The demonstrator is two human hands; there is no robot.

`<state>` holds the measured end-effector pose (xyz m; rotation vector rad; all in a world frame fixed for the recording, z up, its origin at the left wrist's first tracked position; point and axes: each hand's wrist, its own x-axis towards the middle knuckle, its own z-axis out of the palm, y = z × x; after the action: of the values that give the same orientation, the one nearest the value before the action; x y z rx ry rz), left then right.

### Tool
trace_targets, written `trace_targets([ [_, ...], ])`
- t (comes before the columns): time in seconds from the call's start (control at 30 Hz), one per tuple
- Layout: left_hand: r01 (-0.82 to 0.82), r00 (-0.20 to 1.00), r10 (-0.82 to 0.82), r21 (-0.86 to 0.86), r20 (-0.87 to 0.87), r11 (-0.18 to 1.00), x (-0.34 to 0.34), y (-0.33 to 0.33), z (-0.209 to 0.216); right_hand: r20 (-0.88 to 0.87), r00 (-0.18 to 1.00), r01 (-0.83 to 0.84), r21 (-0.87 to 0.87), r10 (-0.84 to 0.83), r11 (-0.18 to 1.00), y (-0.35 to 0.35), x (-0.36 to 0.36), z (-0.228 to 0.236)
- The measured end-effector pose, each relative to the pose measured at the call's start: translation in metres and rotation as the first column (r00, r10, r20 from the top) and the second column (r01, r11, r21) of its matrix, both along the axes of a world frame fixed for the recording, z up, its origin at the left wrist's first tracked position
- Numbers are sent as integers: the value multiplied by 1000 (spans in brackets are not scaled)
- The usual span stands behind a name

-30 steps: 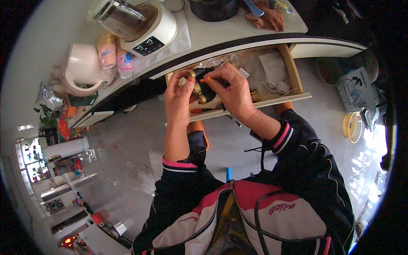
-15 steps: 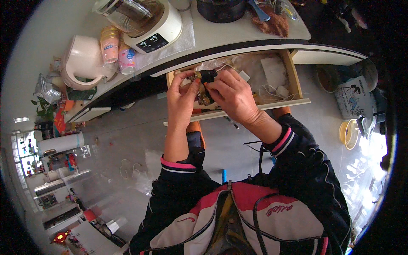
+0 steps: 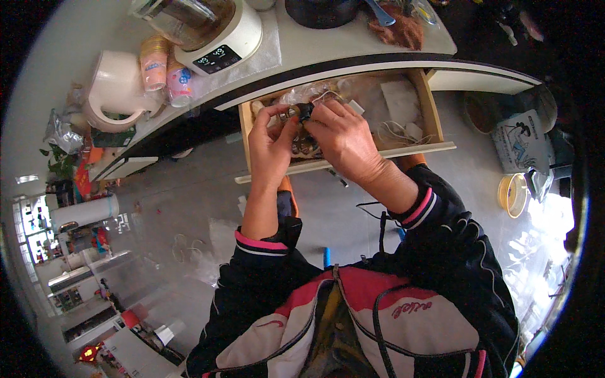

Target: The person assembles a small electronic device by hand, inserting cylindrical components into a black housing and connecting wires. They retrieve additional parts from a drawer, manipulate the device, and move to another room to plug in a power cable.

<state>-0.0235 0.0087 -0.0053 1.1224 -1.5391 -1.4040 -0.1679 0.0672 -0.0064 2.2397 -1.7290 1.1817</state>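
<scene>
Grey floor (image 3: 189,214) across the frame's middle, beneath a black, pink and white jacket (image 3: 365,299) at lower centre. Just left of upper centre, left grip (image 3: 271,143) clamped by thumb and fingertips on a small brass-and-black object (image 3: 303,111), held above an open wooden drawer (image 3: 409,152); right grip (image 3: 343,133) with fingers bunched against its dark end, exact hold hidden, so cannot tell whether clamped. Inside the drawer, toward its right end, a white adapter (image 3: 413,131). Beyond, along the upper edge, white tabletop (image 3: 353,45) bearing, left to right, paper cups (image 3: 153,68), a black pot (image 3: 321,14) and a brown cloth (image 3: 406,33).
</scene>
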Motion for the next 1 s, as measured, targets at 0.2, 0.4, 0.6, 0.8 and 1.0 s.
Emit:
trace_targets([
  [0.2, -48, 990, 65, 140, -124, 989, 1, -2, -3, 37, 999, 6, 15, -7, 1000, 0, 4, -5],
  [0.4, -40, 970, 46, 29, -239, 999, 7, -16, -1, 534, 845, -55, 75, 6, 996, -10, 5, 1],
  [0.6, 8, 972, -1, 26, -237, 1000, 11, -10, 6, 469, 882, -68, 19, 51, 998, -9, -2, -1],
  [0.8, 66, 941, -5, 170, -339, 983, 8, -6, 13, 136, 991, 13, -82, -1, 997, -5, -1, 3],
  [1.0, 111, 960, -48, 218, -274, 970, 6, -3, 12, 7, 1000, 6, -49, -5, 999, 0, 0, 9],
])
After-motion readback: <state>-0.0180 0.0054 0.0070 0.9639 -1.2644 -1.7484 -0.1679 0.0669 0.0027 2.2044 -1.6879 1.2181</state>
